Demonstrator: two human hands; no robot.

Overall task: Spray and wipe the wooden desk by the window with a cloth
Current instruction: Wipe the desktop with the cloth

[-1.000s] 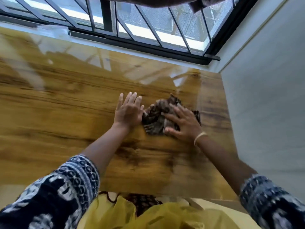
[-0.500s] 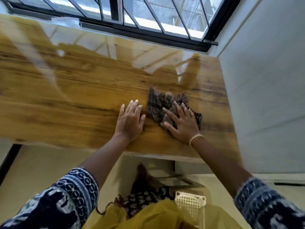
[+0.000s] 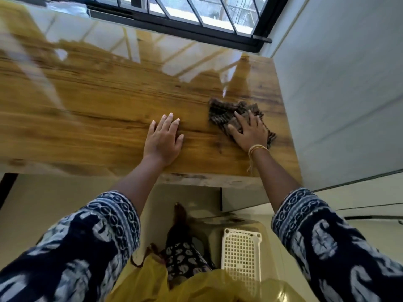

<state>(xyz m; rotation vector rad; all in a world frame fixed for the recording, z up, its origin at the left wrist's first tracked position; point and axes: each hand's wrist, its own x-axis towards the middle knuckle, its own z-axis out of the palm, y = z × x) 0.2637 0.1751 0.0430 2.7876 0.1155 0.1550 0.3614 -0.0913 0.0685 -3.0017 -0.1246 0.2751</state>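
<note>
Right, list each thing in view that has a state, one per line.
left hand: open, flat on the desk, holding nothing
right hand: open, fingers spread, pressing on the cloth
cloth: crumpled, lying on the desk near its right end
desk: glossy, reflecting the window
window: barred; whether open or closed cannot be told
white basket: on the floor below the desk

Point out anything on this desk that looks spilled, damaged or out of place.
Nothing stands out. The right hand presses a crumpled dark cloth flat on the wooden desk near the wall, and the left hand rests flat beside it. The pale streaks are window reflections, not spills.
</note>
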